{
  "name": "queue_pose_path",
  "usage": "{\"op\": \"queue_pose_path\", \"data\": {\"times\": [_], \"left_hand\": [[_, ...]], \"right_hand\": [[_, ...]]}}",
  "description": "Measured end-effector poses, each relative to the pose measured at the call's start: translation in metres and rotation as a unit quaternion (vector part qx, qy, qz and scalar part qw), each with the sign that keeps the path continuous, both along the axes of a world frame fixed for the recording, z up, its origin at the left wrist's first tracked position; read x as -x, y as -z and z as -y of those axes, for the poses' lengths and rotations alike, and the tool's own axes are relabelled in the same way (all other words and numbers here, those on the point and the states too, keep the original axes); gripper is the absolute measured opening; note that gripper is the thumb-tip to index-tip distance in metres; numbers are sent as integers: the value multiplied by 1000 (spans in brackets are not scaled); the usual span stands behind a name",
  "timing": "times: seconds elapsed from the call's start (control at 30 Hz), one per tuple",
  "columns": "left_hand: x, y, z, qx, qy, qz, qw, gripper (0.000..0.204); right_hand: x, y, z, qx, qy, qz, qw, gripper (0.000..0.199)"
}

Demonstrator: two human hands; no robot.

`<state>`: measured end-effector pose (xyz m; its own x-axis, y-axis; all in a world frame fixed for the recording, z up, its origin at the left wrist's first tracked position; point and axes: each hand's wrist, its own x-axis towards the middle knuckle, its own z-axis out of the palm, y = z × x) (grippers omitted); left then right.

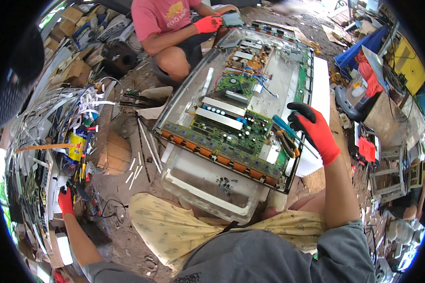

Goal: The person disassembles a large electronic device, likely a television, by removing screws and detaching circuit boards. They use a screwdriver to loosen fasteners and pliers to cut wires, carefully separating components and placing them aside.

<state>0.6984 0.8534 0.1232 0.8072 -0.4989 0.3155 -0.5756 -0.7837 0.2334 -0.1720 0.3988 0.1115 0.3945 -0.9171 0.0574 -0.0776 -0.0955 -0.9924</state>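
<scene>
A large flat display panel point(208, 82) lies in front of me, its back side up, with green circuit boards point(255, 137) exposed. My right hand point(314, 132), in a red glove with black fingertips, is over the panel's right edge. Its fingers are loosely bent and apart. Close under them lies a screwdriver point(282, 123) with a teal handle; whether they touch is unclear. Pliers point(286, 143) with dark and orange handles rest beside it. Far to the left, my left hand point(66, 202), also red-gloved, reaches down to a pale object point(56, 186) in a scrap pile; its fingers are mostly hidden.
A co-worker in a pink shirt point(167, 19) squats beyond the panel, holding a grey block point(232, 19) in red gloves. Below the panel's near edge is a clear plastic bin point(212, 181). Tangled cables and strips point(38, 122) heap at left. A wooden stool point(389, 174) stands right.
</scene>
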Motion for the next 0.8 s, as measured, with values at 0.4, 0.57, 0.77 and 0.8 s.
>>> {"op": "queue_pose_path", "data": {"times": [0.4, 0.57, 0.77, 0.8], "left_hand": [[215, -63, 75, -176, -6, 180, 968, 56], [381, -59, 181, -17, 287, 47, 957, 46], [499, 22, 278, -80, 492, -92, 862, 48], [510, 39, 290, -85, 508, -98, 852, 48]], "right_hand": [[30, 9, -6, 68, 2, -474, 878, 20], [37, 30, 9, 125, -7, -504, 855, 22], [26, 36, -1, 90, -91, -533, 836, 30], [22, 38, -6, 93, -124, -548, 822, 30]]}}
